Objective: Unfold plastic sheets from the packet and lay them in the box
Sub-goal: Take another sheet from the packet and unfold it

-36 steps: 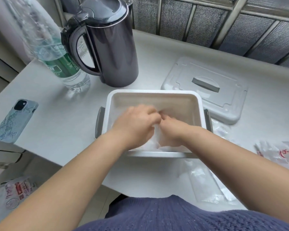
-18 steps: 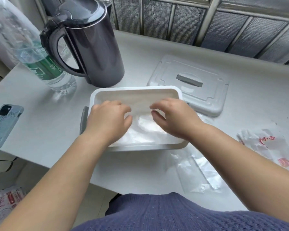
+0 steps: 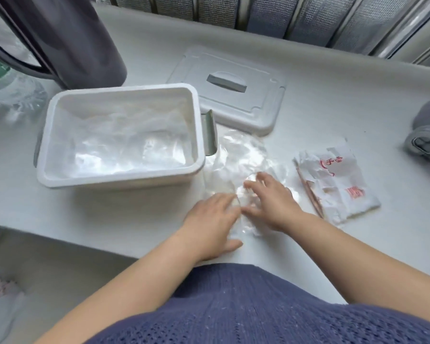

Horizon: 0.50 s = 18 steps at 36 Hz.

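A white box [image 3: 45,135] with grey side handles stands on the table, and clear plastic sheets [image 3: 119,142] lie spread inside it. To its right a loose clear plastic sheet [image 3: 236,155] lies on the table. My left hand [image 3: 211,224] and my right hand [image 3: 271,199] rest side by side on the near end of that sheet, fingers spread and fairly straight. A torn white packet [image 3: 340,184] with red print lies just right of my right hand.
The box's white lid [image 3: 256,100] lies behind the box. A dark kettle [image 3: 67,38] and a water bottle [image 3: 8,83] stand at the back left. A grey object [image 3: 427,135] sits at the right edge. The table's front edge runs near my body.
Both hands have come out of the box and moved right onto the loose sheet on the table. The view has swung right, so the phone is out of frame.
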Each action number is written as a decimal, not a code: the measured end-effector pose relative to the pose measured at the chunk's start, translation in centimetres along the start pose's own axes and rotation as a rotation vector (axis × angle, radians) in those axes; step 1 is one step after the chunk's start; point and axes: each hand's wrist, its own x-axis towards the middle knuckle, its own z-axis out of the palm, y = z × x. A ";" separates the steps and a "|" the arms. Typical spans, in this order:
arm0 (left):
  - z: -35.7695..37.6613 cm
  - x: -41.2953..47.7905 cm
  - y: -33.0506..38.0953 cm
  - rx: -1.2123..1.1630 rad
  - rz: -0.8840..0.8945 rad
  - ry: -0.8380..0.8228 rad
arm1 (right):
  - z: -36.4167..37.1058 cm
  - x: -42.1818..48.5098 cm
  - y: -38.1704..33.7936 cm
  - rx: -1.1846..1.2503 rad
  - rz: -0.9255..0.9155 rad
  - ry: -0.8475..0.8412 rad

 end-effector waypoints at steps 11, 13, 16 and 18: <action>1.8 1.9 0.6 -0.176 -0.085 0.338 | -1.3 -1.7 3.4 0.331 0.075 0.156; 0.2 2.2 1.4 -0.362 -0.183 0.519 | -2.2 -1.8 2.8 0.455 0.074 0.265; -4.1 2.8 2.4 -0.760 -0.374 0.685 | -4.2 -2.1 0.7 0.782 0.097 0.453; -7.1 3.0 2.3 -1.024 -0.420 0.782 | -5.5 -2.2 -0.9 0.907 0.072 0.599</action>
